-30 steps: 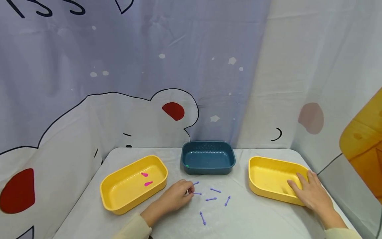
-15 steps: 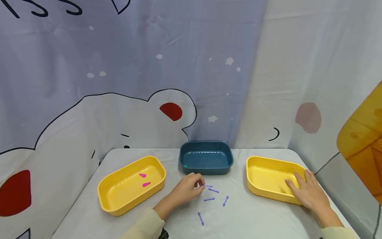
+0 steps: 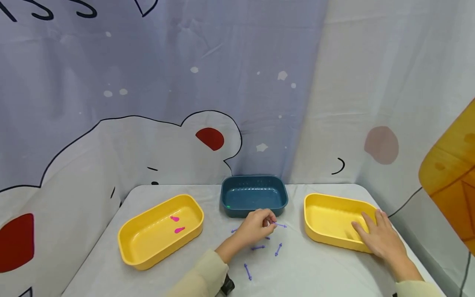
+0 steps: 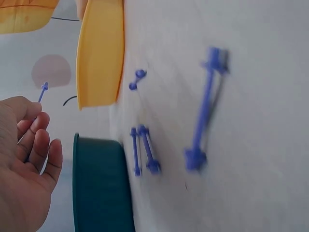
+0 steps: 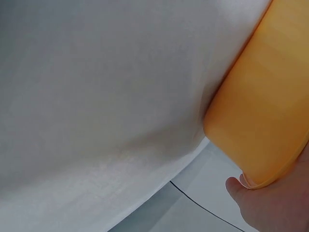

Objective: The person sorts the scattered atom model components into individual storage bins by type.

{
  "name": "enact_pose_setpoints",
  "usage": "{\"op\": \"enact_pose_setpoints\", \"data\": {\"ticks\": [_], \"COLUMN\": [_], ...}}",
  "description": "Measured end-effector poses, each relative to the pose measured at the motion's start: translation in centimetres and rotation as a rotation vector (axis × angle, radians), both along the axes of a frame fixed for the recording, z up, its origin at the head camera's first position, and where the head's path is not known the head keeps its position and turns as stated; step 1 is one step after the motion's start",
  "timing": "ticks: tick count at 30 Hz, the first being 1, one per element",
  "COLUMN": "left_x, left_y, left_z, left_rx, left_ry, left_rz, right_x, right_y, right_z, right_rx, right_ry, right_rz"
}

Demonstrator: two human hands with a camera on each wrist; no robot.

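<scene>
My left hand [image 3: 256, 227] pinches a thin purple rod with knobbed ends [image 3: 281, 225] between thumb and fingers, at the front right of the dark teal tray [image 3: 256, 213]. The left wrist view shows that rod [image 4: 44, 89] jutting past the thumb, the other fingers [image 4: 52, 162] loosely bent. Similar purple rods [image 3: 278, 249] lie on the white cloth below and around this hand. My right hand [image 3: 387, 243] rests over the right end of a yellow tray [image 3: 334, 242], fingers spread and fairly straight across its rim. The right wrist view catches part of the hand [image 5: 275, 208] at that tray's corner.
Another yellow tray [image 3: 163, 253] stands at the left, with two pink pieces [image 3: 179, 229] inside. A small green piece [image 3: 228, 206] lies in the teal tray. A printed curtain [image 3: 167, 156] hangs behind the table [image 3: 311, 272], and a dark cable [image 3: 406, 202] runs at the right.
My left hand has moved right and slightly away from me, carrying the purple rod in front of the teal tray. The right hand stays at its tray. The head view has shifted slightly.
</scene>
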State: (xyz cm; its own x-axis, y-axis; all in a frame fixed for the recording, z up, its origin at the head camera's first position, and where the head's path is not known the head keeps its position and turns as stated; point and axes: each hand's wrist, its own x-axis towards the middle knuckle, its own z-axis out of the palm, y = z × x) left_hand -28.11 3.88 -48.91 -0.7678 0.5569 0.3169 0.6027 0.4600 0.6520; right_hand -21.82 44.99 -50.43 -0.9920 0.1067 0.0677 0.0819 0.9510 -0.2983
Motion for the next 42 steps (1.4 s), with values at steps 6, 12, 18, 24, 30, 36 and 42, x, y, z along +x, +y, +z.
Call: {"op": "enact_pose_setpoints", "data": {"ticks": [6, 12, 18, 24, 30, 36, 42], "left_x": [-0.1, -0.2, -0.1, -0.3, -1.2, -2.4, -3.3], "left_y": [2.3, 4.5, 6.6, 8.3, 10.1, 12.3, 13.9], "left_z": [0.2, 0.8, 1.3, 1.8, 1.8, 1.6, 1.5], "left_rx": [0.012, -0.005, -0.006, -0.024, 0.010, 0.021, 0.029], "left_ry": [-0.005, 0.027, 0.029, 0.018, -0.049, -0.117, -0.202], "left_rz": [-0.026, -0.062, -0.101, -0.094, -0.042, 0.012, 0.091], "right_x": [-0.1, 0.0, 0.1, 0.2, 0.1, 0.2, 0.3], "right_y": [-0.1, -0.2, -0.2, -0.1, 0.1, 0.3, -0.1], "right_z": [-0.2, 0.1, 0.1, -0.1, -0.1, -0.2, -0.2], "right_rx": [0.015, 0.026, 0.023, 0.029, 0.039, 0.030, 0.029], "right_ry": [0.006, 0.006, -0.001, 0.001, 0.007, -0.003, -0.011], "right_rz": [0.008, 0.036, 0.033, 0.048, 0.048, 0.043, 0.035]}}
